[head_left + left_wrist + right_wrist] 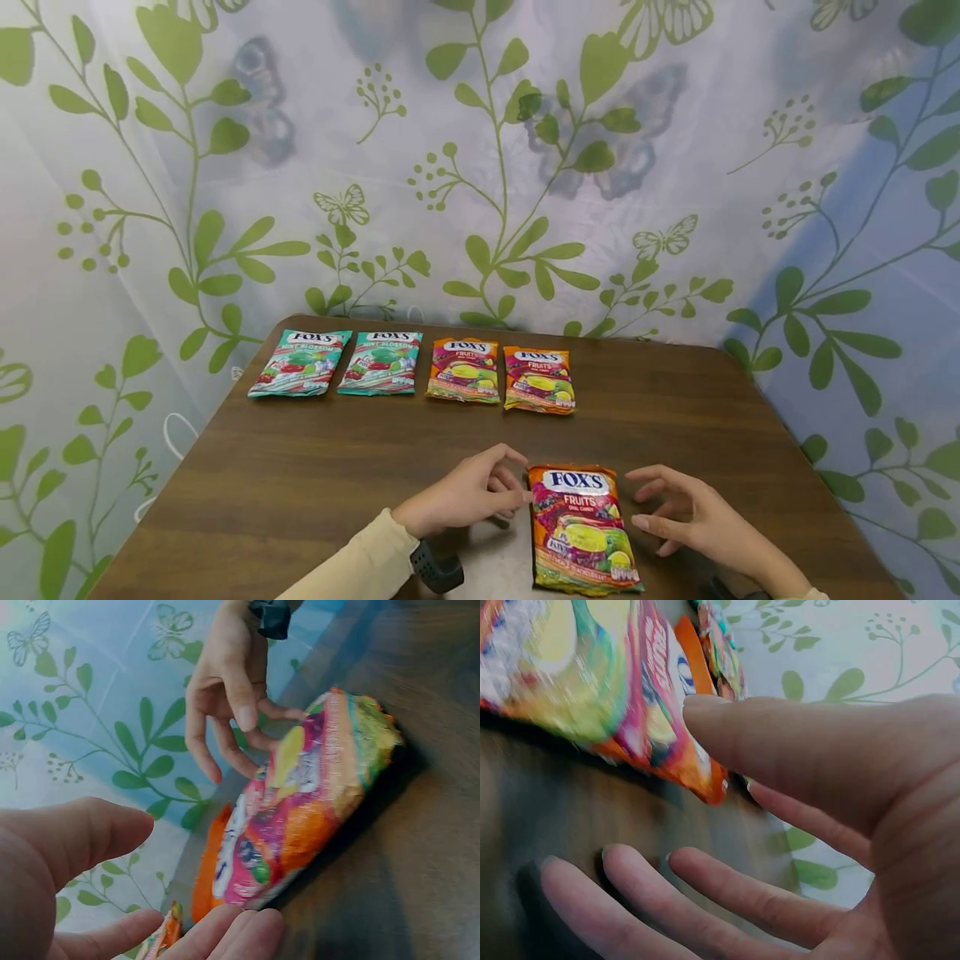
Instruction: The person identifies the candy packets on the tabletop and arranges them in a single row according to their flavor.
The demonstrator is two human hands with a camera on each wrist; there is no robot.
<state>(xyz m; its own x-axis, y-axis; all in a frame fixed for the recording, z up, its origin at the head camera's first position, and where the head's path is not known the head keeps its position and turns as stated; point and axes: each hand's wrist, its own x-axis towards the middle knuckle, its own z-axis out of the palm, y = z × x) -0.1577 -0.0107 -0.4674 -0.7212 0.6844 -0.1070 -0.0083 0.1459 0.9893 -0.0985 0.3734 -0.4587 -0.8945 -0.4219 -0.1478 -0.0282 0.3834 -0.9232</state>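
Observation:
A Fox's Fruits candy bag (583, 533), orange and magenta, lies face up near the table's front edge. At its left side is my left hand (471, 492), fingers loosely bent and thumb close to the bag's edge. My right hand (693, 521) hovers just off the bag's right side with fingers spread, holding nothing. In the left wrist view the bag (289, 802) lies between both hands, and the left fingers are apart from each other. The right wrist view shows the thumb near the bag's (592, 682) top end and the other fingers over the table.
Along the back of the table (315, 475) runs a row of bags: two teal Mint Blossom bags (302, 363) (381, 363) at left, then two orange Fruits bags (463, 371) (539, 380). A leaf-patterned curtain (480, 167) hangs behind and beside the table.

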